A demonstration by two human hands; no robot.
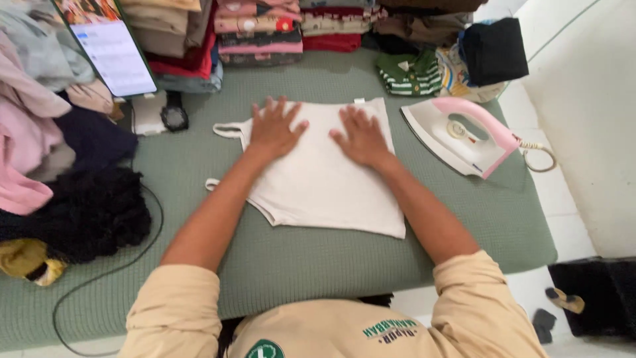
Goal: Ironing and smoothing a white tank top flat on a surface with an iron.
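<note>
Top: a cream strap top (318, 179) lies flat at the middle of the green pad (411, 245), straps toward the left edge.
Left hand: the left hand (273, 129) rests palm down on the top's upper left part; its fingers (281, 107) are spread and released, grasping nothing.
Right hand: the right hand (361, 137) presses flat on the top's upper right part, fingers splayed, likewise grasping nothing.
Iron: a pink and white iron (460, 136) lies on the pad just right of the top, apart from it, near the right hand.
Risk: if hot, the iron could scorch the pad or burn the right forearm should it swing that way; this is a judgement, since its heat cannot be told.
Cord: a black cord (112, 268) loops left of the top and could snag.
Stacks: folded clothes (258, 33) stand beyond the top; loose clothes (40, 132) are heaped to its left.
Containers: none in view.
Tablet: a tablet (109, 43) leans beyond the top's left.
</note>
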